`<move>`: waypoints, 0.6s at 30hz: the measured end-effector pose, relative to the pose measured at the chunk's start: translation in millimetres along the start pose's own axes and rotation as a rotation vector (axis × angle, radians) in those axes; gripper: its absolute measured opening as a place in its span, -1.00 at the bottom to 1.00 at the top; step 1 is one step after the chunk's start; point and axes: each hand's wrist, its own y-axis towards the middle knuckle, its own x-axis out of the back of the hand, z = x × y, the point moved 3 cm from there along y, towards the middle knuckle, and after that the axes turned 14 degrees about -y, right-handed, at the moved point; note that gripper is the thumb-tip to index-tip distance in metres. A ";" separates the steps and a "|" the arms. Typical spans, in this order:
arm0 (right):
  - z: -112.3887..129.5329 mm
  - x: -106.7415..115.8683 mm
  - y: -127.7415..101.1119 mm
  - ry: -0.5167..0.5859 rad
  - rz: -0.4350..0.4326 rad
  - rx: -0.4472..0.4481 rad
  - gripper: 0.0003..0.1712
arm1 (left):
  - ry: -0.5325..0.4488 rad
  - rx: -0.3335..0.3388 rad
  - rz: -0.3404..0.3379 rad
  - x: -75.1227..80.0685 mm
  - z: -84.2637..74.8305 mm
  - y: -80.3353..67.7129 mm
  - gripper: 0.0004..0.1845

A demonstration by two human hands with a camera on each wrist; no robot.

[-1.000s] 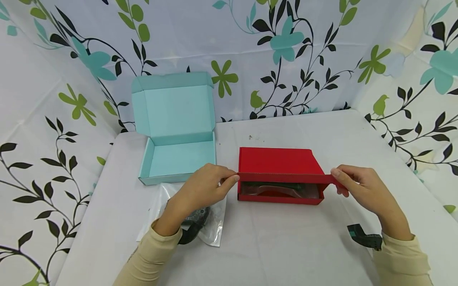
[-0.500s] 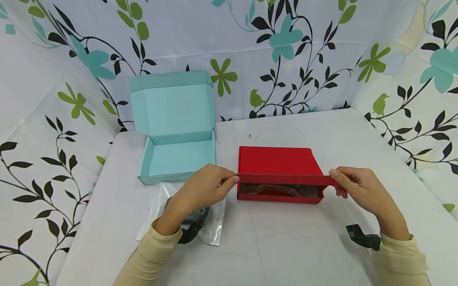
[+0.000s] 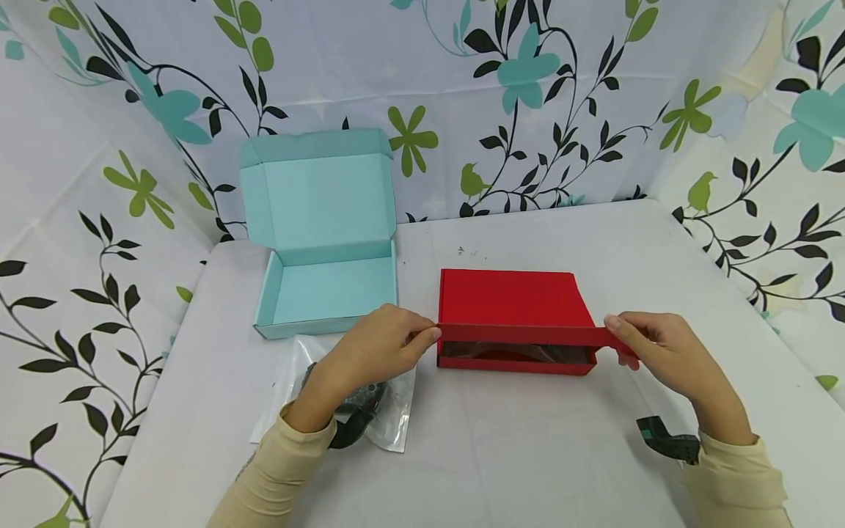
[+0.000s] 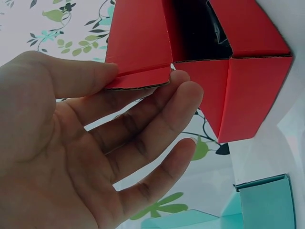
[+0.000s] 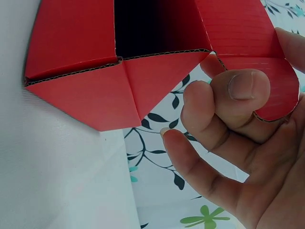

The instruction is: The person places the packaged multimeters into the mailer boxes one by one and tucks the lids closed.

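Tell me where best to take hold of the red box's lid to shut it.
Probably take the red box lid by its two front corner flaps, one from each side, as the left hand and right hand do now: the flaps stick out past the walls and give a pinch grip.

This looked like a small staged recording booth rather than a lived-in room. A floral cloth backdrop (image 3: 528,95) printed with teal flowers, green leaves and black vines closed in the back and both sides, and a plain white cloth covered the surface (image 3: 528,455), which carried only a few packing items.
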 end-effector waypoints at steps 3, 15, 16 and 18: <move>-0.1 -0.5 -0.3 -0.001 0.004 -0.002 -0.79 | 0.001 0.002 0.007 -0.3 0.6 0.3 -0.50; -4.7 -6.2 0.0 0.008 0.021 -0.004 -0.81 | 0.028 0.014 0.054 -2.5 4.0 1.9 -0.52; -5.0 -6.7 0.0 0.009 0.022 -0.004 -0.81 | 0.029 0.017 0.058 -2.7 4.3 2.1 -0.52; -5.2 -7.4 0.1 0.014 0.023 -0.001 -0.80 | 0.027 0.023 0.065 -3.0 4.9 2.2 -0.52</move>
